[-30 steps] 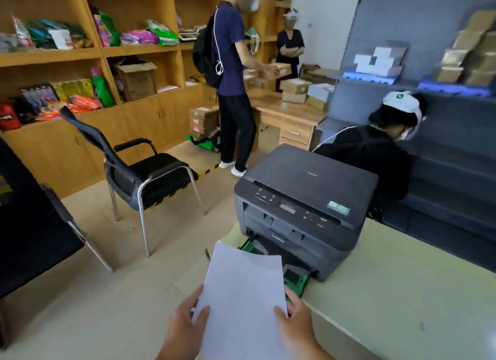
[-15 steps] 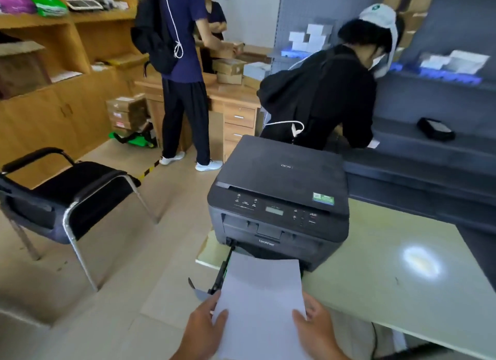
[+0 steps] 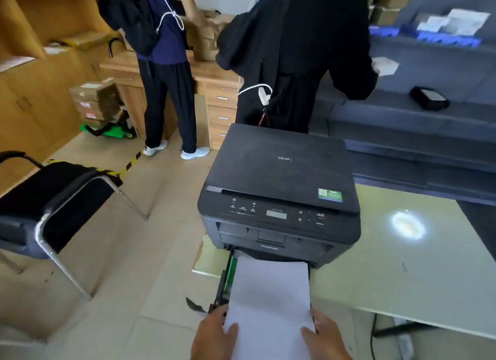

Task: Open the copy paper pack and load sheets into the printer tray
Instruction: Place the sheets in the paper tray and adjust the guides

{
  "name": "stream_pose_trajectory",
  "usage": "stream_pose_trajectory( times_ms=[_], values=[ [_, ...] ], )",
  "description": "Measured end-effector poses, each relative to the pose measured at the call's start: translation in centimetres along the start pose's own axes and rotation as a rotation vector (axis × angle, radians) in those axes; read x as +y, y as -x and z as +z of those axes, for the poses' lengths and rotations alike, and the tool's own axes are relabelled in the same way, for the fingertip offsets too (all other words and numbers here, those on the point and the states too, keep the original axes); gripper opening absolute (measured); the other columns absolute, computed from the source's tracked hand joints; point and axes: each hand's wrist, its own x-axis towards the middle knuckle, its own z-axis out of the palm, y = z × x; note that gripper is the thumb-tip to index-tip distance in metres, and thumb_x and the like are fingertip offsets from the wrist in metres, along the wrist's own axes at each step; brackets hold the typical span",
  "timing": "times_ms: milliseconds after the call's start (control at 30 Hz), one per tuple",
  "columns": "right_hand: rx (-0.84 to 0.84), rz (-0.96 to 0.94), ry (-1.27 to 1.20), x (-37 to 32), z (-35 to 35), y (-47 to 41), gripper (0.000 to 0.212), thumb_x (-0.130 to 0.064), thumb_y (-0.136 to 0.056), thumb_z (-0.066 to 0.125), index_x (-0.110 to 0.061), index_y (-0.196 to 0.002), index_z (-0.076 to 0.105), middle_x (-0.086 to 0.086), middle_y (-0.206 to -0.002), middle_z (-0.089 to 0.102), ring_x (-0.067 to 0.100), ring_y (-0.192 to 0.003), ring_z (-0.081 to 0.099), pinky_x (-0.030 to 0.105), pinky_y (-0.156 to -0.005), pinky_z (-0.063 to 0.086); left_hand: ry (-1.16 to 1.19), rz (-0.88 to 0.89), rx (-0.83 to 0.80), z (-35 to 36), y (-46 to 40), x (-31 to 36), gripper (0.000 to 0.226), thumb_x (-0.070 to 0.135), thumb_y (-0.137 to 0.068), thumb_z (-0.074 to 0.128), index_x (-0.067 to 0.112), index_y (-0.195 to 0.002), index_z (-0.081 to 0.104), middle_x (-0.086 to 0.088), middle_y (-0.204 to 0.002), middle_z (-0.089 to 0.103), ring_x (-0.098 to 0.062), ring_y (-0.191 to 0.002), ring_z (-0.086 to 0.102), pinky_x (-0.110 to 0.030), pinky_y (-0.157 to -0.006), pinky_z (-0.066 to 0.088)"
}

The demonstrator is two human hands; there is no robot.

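A dark grey printer (image 3: 279, 188) stands at the left end of a pale green table (image 3: 397, 273). Its paper tray (image 3: 228, 282) is pulled out toward me, with green guides showing on the left side. A stack of white sheets (image 3: 271, 306) lies over the tray, its far edge at the printer's slot. My left hand (image 3: 214, 333) grips the stack's near left edge and my right hand (image 3: 326, 335) grips its near right edge. The copy paper pack is not in view.
A black chair (image 3: 51, 201) with a metal frame stands on the floor to the left. Two people (image 3: 292, 53) stand behind the printer at a wooden desk (image 3: 214, 91) and grey shelving. Cardboard boxes (image 3: 94, 102) are stacked by the wooden cabinets.
My view has moved closer to the printer and tilted down. The sheets, held up in both hands before, now lie lower over the pulled-out tray with their far edge at the slot.
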Motion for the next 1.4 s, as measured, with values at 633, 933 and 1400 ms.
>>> stream_pose_trajectory(
  times_ms=[633,933,1400],
  values=[
    [0.083,0.048,0.079,-0.7,2.7,-1.0,0.054,-0.018,-0.090,0.058,-0.024,-0.143,0.049,0.002,-0.140,0.060,0.021,-0.120,0.061,0.041,-0.106,0.049,0.059,0.093,-0.011,-1.5,-1.2,0.1,0.047,0.016,-0.089,0.065,0.027,-0.133,0.053,0.012,-0.105,0.069,0.003,-0.090,0.064,-0.017,-0.079,0.048],
    [0.147,-0.044,0.079,-2.9,3.0,0.0,0.058,-0.008,-0.097,0.056,-0.018,-0.151,0.039,0.008,-0.145,0.056,0.025,-0.133,0.053,0.037,-0.110,0.042,-0.072,0.125,-0.012,-1.5,-2.6,0.2,0.051,0.026,-0.090,0.063,0.030,-0.138,0.047,0.013,-0.112,0.069,-0.007,-0.095,0.065,-0.033,-0.086,0.056],
    [0.213,0.008,-0.241,-5.3,3.6,-5.7,0.054,-0.011,-0.095,0.062,-0.017,-0.146,0.045,0.010,-0.139,0.061,0.030,-0.124,0.060,0.049,-0.108,0.047,-0.054,0.072,-0.017,-1.5,-3.5,0.8,0.033,0.018,-0.093,0.054,0.026,-0.125,0.058,0.020,-0.091,0.070,0.000,-0.065,0.064,-0.015,-0.060,0.048]
  ],
)
